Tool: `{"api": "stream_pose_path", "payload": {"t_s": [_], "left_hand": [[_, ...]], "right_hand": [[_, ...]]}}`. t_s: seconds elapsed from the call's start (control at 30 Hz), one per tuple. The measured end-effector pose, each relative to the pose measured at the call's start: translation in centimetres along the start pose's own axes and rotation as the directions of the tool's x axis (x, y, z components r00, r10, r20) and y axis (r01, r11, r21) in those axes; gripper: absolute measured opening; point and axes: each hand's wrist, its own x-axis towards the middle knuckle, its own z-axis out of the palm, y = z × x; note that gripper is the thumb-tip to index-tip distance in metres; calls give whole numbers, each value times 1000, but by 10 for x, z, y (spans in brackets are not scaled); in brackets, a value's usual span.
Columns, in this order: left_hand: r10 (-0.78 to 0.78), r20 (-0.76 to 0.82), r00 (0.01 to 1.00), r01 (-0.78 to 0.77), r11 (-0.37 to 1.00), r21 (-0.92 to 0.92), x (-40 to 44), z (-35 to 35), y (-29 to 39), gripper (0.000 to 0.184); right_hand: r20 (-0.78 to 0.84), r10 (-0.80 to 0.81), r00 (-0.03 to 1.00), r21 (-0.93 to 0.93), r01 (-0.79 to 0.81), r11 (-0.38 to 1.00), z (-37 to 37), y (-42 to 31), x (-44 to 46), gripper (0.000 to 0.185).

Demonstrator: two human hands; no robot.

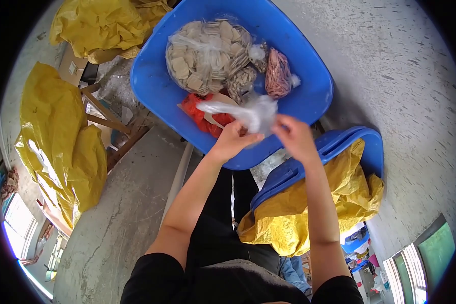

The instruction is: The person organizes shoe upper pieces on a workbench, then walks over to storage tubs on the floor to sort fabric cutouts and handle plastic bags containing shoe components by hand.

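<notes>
Over the near edge of a large blue plastic tub [154, 76], both hands work at a clear plastic bag [262, 112], which is smeared by motion. My left hand [233, 141] pinches its lower left part between thumb and fingers. On the other side, my right hand [295, 137] has its fingers closed at the bag's right edge. Behind the hands, a big clear bag of flat beige pieces [202, 58] fills the tub's upper left. Beside it lie a smaller bag of similar pieces [241, 83] and a bag of pinkish strips [277, 73]. A red plastic bag [193, 109] sits lower left.
Blue plastic tubs [372, 144] stand at the right, with a yellow sack [283, 225] hanging from them. More yellow sacks [61, 147] are on the left, near a wooden frame [104, 121]. A speckled grey wall [405, 76] borders the right side.
</notes>
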Motion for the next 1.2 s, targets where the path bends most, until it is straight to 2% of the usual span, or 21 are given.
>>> {"api": "stream_pose_path", "payload": {"t_s": [0.07,0.13,0.17,0.23,0.27,0.4,0.47,0.5,0.57,0.63,0.67,0.73,0.8,0.83,0.87,0.9,0.97,1.0,1.07,1.1,1.2], "left_hand": [[39,-190,981,-57,994,-95,-3,-20,-16,32],[42,-302,952,-159,914,-374,-11,-29,-9,29],[44,-299,953,-160,913,-375,-15,-28,-1,29],[97,-246,964,-218,818,-532,-25,-26,16,22],[93,-246,965,-215,819,-532,-30,-26,24,22],[-294,-289,911,181,916,-359,-41,-23,48,30],[-241,-329,913,303,941,152,-45,-23,49,45],[-242,-329,913,304,940,153,-47,-14,53,45],[-232,-503,833,319,943,93,-49,19,59,58],[202,-309,929,12,822,570,-54,17,-9,71],[203,-307,930,9,822,570,-56,17,-13,71],[36,-129,991,27,891,453,-60,14,-16,86],[47,-114,992,11,889,459,-72,14,-12,86],[59,-101,993,-6,886,463,-79,15,-7,86],[71,-89,994,-21,884,467,-85,17,-2,85],[85,-78,993,-38,881,472,-88,19,2,85],[15,-86,996,25,897,442,-91,27,13,85],[-55,-88,995,87,908,410,-92,33,19,85],[-194,-81,978,210,917,340,-93,40,24,84],[-197,-79,977,212,917,339,-93,40,23,84],[47,-95,994,-19,960,279,-87,32,15,87]], "right_hand": [[-406,105,908,-108,-162,981,-27,23,-4,20],[-428,110,897,219,-15,976,-49,15,-18,15],[-431,108,896,217,-13,976,-57,15,-25,15],[-117,-101,988,24,104,994,-65,15,-40,12],[-116,-98,988,27,102,994,-64,12,-46,12],[126,105,986,-141,-87,986,-63,-12,-66,13],[172,-107,979,-270,151,951,-50,-26,-70,15],[238,-109,965,-283,177,943,-39,-29,-73,13],[262,-228,938,-390,319,864,-4,-36,-78,13],[496,-130,859,-506,407,760,23,-30,-75,15],[494,-129,860,-509,406,759,29,-33,-73,15],[444,13,896,-332,151,931,34,-37,-66,14],[324,8,946,38,-21,999,37,3,-44,15],[322,11,947,38,-25,999,29,4,-32,15],[362,321,875,213,-413,886,19,3,-19,15],[454,562,691,348,-718,603,13,2,-7,15],[669,477,570,368,-812,454,23,8,13,16],[671,475,569,370,-812,451,26,16,19,16],[548,463,697,499,-717,487,33,37,33,21],[478,456,750,555,-661,505,36,47,39,24],[252,414,875,682,-463,566,45,66,58,33]]}}
